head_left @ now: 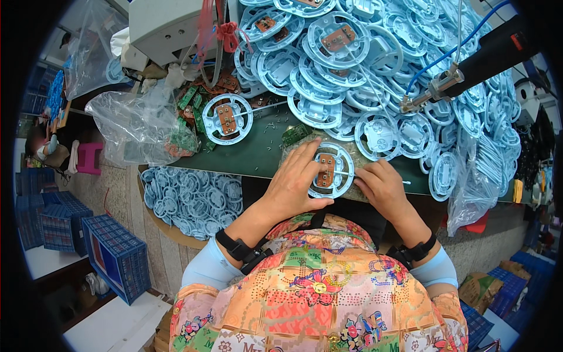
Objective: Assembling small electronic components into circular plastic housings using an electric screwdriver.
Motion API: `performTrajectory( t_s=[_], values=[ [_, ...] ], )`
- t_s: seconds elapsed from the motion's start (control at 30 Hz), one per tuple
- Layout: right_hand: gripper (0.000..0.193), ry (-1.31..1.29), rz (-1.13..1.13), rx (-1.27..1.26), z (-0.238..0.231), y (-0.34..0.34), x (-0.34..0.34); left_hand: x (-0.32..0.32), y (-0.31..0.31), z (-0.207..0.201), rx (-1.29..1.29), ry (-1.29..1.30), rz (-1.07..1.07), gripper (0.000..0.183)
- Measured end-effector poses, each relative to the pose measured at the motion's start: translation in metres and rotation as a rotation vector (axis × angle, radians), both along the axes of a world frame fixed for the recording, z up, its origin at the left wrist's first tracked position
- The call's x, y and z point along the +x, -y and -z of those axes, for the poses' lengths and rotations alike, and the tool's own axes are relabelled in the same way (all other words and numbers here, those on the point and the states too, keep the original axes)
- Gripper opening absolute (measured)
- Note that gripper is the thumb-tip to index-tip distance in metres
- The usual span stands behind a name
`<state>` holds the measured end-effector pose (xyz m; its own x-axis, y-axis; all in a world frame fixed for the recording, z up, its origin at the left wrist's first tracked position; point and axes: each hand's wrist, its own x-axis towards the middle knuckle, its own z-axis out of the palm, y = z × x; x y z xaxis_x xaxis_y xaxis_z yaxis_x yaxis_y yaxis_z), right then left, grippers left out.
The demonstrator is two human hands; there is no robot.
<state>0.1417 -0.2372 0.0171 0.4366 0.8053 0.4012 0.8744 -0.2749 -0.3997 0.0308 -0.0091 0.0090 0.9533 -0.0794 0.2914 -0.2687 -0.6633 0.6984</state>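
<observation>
A light blue plastic steering wheel [350,176] with a brown circuit board [326,171] set in its middle lies at the table's near edge, in front of me. My left hand [293,180] grips it from the left, thumb below and fingers along the upper rim. Close to the right rim, my right hand [382,186] has its thumb and fingertips pinched together; whatever is between them is too small or hidden to make out. Just beyond lies a green circuit board [296,135]. Another blue wheel with a brown board [227,119] rests to the left, near small scattered screws [275,124].
A large heap of blue wheels [328,76] covers the far table. An electric screwdriver [475,61] hangs at the right. Loose circuit boards [189,111] and a clear plastic bag [132,126] lie left. A box of blue parts [193,196] stands below the table edge.
</observation>
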Motion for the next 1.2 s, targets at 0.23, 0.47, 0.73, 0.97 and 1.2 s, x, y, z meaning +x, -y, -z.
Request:
performTrajectory(
  t_s=[0.23,0.47,0.73,0.97,1.2],
  values=[
    [0.043,-0.130,0.341,0.913,-0.122,0.016,0.106,-0.002,-0.001,0.002,0.032,-0.005,-0.011,0.071],
    [0.030,-0.496,0.017,0.853,-0.175,-0.010,0.149,-0.003,0.000,-0.004,0.024,-0.004,-0.007,0.069],
    [0.044,-0.394,-0.029,0.814,-0.206,-0.033,0.098,-0.005,-0.002,0.003,0.081,0.088,-0.038,0.048],
    [0.044,-0.601,-0.078,0.887,-0.184,-0.057,0.049,0.001,0.000,0.004,0.111,0.156,-0.066,0.034],
    [0.037,-0.710,-0.117,0.989,-0.180,-0.075,0.025,-0.002,0.002,-0.001,0.121,0.143,-0.069,0.034]
  ],
)
